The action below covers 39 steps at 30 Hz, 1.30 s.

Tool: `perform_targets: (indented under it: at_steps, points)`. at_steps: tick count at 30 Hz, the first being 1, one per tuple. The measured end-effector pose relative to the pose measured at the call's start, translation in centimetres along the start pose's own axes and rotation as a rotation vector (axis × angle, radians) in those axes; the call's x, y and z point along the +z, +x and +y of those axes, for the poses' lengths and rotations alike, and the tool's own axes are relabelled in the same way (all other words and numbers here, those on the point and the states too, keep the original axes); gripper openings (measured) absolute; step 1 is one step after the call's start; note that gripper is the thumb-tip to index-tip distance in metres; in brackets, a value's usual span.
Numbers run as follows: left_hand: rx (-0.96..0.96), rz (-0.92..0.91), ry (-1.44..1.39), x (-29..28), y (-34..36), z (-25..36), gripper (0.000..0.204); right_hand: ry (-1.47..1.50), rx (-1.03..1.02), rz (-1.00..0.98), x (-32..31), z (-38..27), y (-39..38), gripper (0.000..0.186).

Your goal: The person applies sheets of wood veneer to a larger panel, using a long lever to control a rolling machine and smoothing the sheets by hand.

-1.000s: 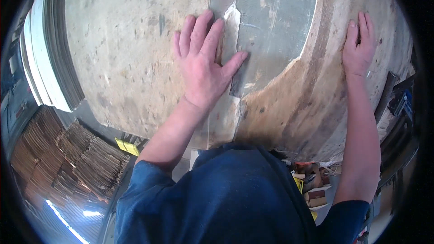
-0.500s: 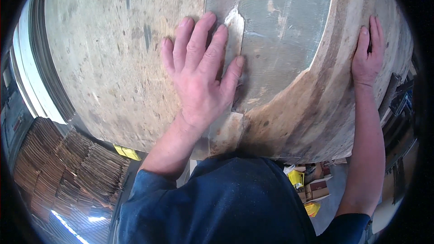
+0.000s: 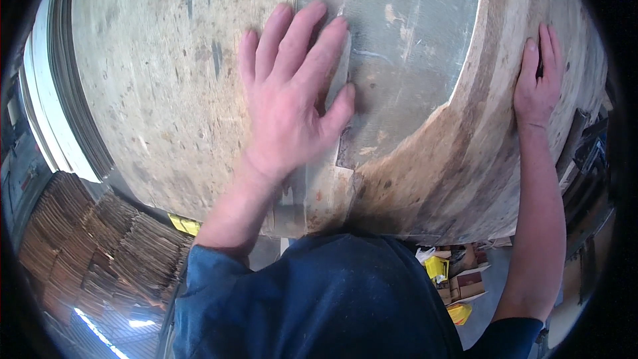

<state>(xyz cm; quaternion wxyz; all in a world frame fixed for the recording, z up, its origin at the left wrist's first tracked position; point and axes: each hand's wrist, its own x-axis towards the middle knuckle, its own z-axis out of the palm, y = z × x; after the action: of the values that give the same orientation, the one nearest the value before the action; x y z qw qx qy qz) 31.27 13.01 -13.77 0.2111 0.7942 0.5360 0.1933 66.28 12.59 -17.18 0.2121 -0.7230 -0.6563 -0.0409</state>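
A broad, pale veneer sheet (image 3: 159, 73) with brown flecks and dark marks covers most of the surface before me. Over its right-middle part a grey, scuffed area (image 3: 412, 33) shows, bordered on the right by a browner veneer piece (image 3: 432, 166) with a ragged, angled edge. My left hand (image 3: 289, 93) lies fingers spread across the seam between the pale sheet and the grey area, its thumb by a narrow torn strip. My right hand (image 3: 539, 83) rests with straight fingers on the brown veneer near the right edge. Neither hand grips anything.
Stacked sheets with white edges (image 3: 46, 86) line the far left. Bundles of brown thin veneer (image 3: 100, 239) stand lower left. Below the front edge are an open cardboard box (image 3: 468, 284) and yellow bags (image 3: 436, 267). Dark racking (image 3: 588, 153) is at right.
My left hand has shifted slightly forward, and the torn, pale flap beside its fingers now lies flatter and mostly covered. My right hand has stayed nearly in place.
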Motion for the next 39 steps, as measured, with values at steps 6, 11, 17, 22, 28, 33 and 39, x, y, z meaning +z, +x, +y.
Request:
perform_targets:
  at_steps: [6, 11, 17, 22, 28, 33, 39]
  points:
    - [0.333, -0.28, 0.1, -2.0, 2.9, -2.9, 0.047, 0.002, 0.004, 0.001, 0.3, 0.0, -0.1, 0.039]
    - [0.484, -0.252, 0.02, -1.8, 5.1, -3.5, 0.031, 0.0, -0.012, 0.017, 0.3, 0.6, -0.2, 0.038]
    - [0.583, -0.282, -0.164, -1.7, 6.8, -3.9, 0.026, 0.064, -0.017, 0.03, 0.4, 0.3, 0.0, 0.038]
    - [0.682, -0.245, -0.058, -0.9, 7.8, -4.0, 0.019, 0.054, 0.001, 0.032, 0.3, 0.5, -0.2, 0.038]
    - [0.558, -0.288, -0.073, -1.2, 6.4, -3.1, 0.035, 0.03, 0.007, 0.031, 0.3, 0.4, -0.3, 0.038]
    - [0.414, -0.23, -0.026, -0.7, 5.2, -2.1, 0.033, 0.041, -0.001, 0.043, 0.3, 0.4, -0.2, 0.038]
    - [0.467, 0.011, 0.081, 1.7, 3.9, -5.5, 0.03, 0.05, -0.03, 0.047, 0.4, 0.5, 0.0, 0.037]
